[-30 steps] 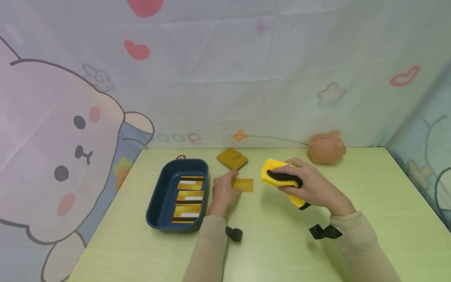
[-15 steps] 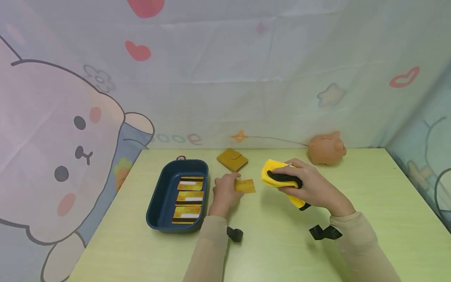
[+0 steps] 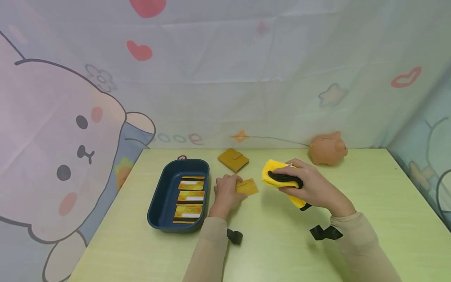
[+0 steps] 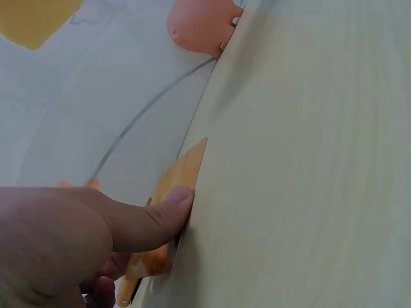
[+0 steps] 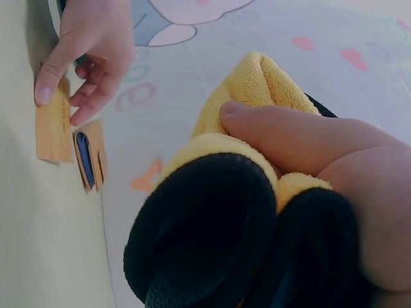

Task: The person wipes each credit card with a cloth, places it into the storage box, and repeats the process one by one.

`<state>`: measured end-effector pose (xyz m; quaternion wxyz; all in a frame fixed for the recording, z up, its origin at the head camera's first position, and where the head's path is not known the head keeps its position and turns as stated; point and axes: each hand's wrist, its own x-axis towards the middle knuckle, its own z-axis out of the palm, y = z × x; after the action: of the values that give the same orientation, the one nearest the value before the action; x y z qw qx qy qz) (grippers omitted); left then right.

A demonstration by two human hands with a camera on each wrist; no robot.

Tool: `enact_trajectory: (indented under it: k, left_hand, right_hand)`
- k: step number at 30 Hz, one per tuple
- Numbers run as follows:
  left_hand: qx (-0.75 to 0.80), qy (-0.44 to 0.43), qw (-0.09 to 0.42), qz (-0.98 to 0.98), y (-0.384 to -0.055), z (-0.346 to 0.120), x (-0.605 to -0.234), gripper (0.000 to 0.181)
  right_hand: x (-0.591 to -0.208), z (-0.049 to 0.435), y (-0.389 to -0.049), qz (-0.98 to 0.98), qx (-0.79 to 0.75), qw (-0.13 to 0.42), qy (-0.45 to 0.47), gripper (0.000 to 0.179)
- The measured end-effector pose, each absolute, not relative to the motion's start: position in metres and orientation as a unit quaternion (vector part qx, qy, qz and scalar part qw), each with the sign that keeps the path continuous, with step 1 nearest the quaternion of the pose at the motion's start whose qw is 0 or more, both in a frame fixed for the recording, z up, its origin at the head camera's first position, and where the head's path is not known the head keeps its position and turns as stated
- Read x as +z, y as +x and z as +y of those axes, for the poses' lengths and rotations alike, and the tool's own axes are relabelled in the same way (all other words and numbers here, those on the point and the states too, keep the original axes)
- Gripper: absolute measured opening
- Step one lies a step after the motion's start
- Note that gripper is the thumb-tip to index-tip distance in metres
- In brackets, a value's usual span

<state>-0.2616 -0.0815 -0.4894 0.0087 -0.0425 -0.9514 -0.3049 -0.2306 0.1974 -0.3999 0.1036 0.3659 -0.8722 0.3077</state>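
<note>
My left hand [image 3: 226,194] pinches a gold bank card [image 3: 248,187] between thumb and fingers, low over the table. In the left wrist view the thumb lies across the face of the card [image 4: 186,170]. My right hand [image 3: 308,184] grips a bunched yellow cloth with black edging [image 3: 276,167] above the table, to the right of the card. Close up in the right wrist view, the folded cloth [image 5: 257,83] shows its fluffy surface, with the thumb pressed on it. A mustard-coloured wallet [image 3: 233,159] lies just behind my left hand.
A dark blue tray [image 3: 156,209] left of my left hand holds three gold cards [image 3: 189,198] in a column. An orange piggy bank [image 3: 327,149] stands at the table's back right. A printed curtain [image 3: 225,78] hangs along the back edge.
The card in my left hand has turned and its free end has shifted slightly right. My right hand keeps its place with the cloth.
</note>
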Motion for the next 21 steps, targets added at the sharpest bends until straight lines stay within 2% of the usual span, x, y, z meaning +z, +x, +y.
enact_trajectory:
  k: [12, 18, 21]
  left_hand:
    - [-0.409, -0.136, 0.062, -0.9, -0.259, -0.082, -0.491, 0.039]
    - [-0.502, -0.126, 0.039, -0.855, -0.255, -0.087, -0.475, 0.042]
    - [-0.523, -0.114, 0.046, -0.844, -0.253, -0.089, -0.465, 0.039]
  right_hand:
    - [-0.401, 0.199, -0.23, -0.873, 0.31, 0.1, 0.363, 0.051]
    - [-0.4, 0.199, -0.231, -0.874, 0.307, 0.103, 0.364, 0.05]
    - [-0.401, 0.199, -0.231, -0.872, 0.308, 0.104, 0.365, 0.05]
